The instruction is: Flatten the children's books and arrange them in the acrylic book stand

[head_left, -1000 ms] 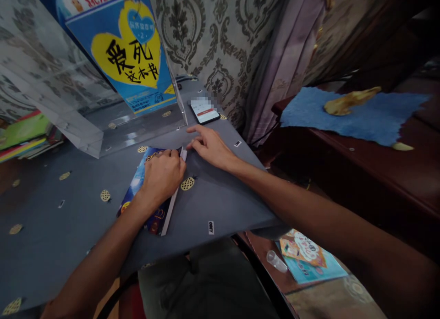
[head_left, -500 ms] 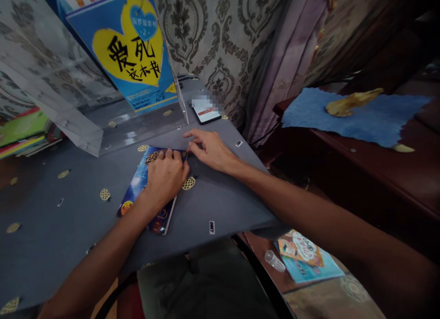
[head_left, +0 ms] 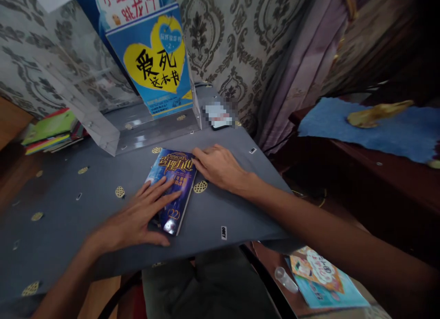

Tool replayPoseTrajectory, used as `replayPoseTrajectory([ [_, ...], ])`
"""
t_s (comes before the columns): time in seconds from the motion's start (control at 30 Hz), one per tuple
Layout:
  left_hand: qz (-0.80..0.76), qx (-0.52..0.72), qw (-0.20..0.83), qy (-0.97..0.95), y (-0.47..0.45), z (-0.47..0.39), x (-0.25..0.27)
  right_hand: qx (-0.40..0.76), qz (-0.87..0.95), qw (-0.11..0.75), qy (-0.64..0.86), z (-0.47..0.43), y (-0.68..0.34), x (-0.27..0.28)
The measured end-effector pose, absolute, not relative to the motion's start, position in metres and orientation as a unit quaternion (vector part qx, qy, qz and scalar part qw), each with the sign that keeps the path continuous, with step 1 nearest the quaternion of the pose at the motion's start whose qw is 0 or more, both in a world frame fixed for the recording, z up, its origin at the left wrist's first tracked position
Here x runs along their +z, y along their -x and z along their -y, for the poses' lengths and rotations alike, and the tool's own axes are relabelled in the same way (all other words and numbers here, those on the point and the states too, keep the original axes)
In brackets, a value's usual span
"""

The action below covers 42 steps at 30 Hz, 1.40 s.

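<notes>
Head view, and it's all about the blue book (head_left: 184, 181), lying shut and front cover up on the grey table (head_left: 209, 209), its top end angled right! Left hand (head_left: 139, 213) open, fingers fanned flat across the cover's lower left, thumb off the book just beside the bottom corner; nothing gripped on that side. Over to the right hand (head_left: 222, 167): fingers bent, tips right at the book's upper right corner, and whether they pinch it, I cannot tell. Just beyond the book stands a clear rack (head_left: 103, 134) with an upright yellow-heart book (head_left: 154, 64) in it. A phone (head_left: 222, 122) lies near the rack's right end, part of it blurred, and a stack of books (head_left: 55, 129) sits at the left.
</notes>
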<state>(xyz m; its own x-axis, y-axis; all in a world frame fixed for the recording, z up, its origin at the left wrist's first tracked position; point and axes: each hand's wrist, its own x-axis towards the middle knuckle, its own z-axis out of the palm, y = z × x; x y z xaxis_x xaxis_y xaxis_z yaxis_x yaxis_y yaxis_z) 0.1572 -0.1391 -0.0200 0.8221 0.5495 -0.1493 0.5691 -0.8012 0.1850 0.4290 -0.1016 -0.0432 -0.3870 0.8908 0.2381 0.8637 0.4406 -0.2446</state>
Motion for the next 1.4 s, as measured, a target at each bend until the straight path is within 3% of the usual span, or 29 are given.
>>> replayPoseTrajectory([
  [0.3, -0.359, 0.000, 0.038, -0.933, -0.176, 0.154, -0.041, 0.072, 0.831, 0.164, 0.527, 0.072, -0.426, -0.045],
  [0.63, -0.375, 0.126, 0.012, -0.919, -0.206, 0.141, -0.054, 0.167, 0.831, 0.297, 0.440, 0.030, -0.419, -0.078],
  [0.93, -0.387, 0.131, 0.023, -0.912, -0.205, 0.141, -0.055, 0.156, 0.840, 0.300, 0.425, 0.057, -0.421, -0.080],
  [1.4, -0.355, 0.209, 0.052, -0.910, -0.204, 0.142, -0.051, 0.279, 0.790, 0.352, 0.417, 0.109, -0.431, -0.074],
])
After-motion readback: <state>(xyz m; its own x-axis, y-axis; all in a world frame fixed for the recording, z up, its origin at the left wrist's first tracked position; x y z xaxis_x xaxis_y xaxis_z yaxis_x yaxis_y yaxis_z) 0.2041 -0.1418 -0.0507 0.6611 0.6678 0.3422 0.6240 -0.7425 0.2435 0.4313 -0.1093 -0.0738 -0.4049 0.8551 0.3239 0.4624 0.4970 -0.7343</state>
